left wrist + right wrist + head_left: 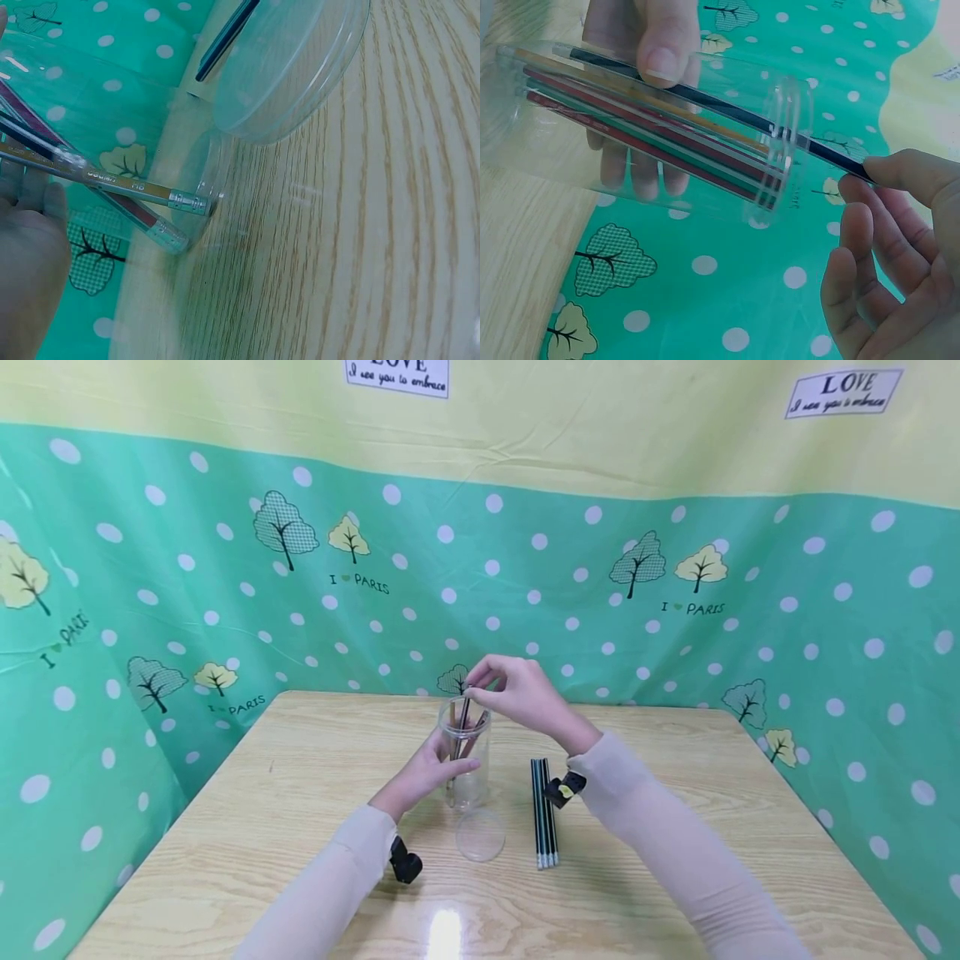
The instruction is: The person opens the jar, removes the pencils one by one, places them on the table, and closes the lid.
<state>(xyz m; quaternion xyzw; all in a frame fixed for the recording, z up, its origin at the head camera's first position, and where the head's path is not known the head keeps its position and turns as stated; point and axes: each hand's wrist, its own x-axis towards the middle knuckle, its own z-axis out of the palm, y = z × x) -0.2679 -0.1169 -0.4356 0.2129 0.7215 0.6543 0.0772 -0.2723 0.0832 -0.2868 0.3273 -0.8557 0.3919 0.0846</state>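
My left hand (pixel 429 770) grips a clear plastic jar (pixel 474 792) around its side, thumb across the front. Inside the jar lean several pencils; the right wrist view shows a gold one (pixel 697 121) and dark red ones (pixel 641 148). At the jar's mouth my right hand (pixel 522 693) pinches the upper end of a black pencil (pixel 829 156) between thumb and index finger. Most of that pencil's length is within the jar, while its top sticks out past the rim. The right hand's other fingers are loosely bent. In the left wrist view, silver-ended pencils (pixel 124 184) show through the jar wall.
A round clear lid (pixel 481 837) lies on the wooden table (pixel 285 827) in front of the jar. To the right, several dark pencils (pixel 542 814) lie side by side, near the right wrist's black camera (pixel 564 789). A green and yellow curtain (pixel 525 577) hangs behind the table.
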